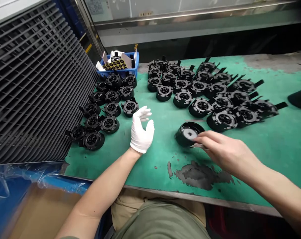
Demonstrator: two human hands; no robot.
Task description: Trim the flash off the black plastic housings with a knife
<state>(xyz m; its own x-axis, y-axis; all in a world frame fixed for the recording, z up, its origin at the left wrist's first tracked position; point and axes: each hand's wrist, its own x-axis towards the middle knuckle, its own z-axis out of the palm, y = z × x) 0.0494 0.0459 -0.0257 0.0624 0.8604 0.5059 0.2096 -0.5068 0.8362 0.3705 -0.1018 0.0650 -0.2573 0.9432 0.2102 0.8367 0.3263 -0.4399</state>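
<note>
The white-gloved left hand (142, 131) is hovering over the green tabletop (165, 166), fingers spread and released. Right of it, a round black plastic disc with a white centre (187, 134) is lying on the tabletop. The bare right hand (222, 151) is touching its near edge; I cannot tell whether the fingers are grasping it.

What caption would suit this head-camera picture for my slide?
Bare right hand touches a lone round black part on a green table; the gloved left hand hovers open beside rows of similar parts.
</note>
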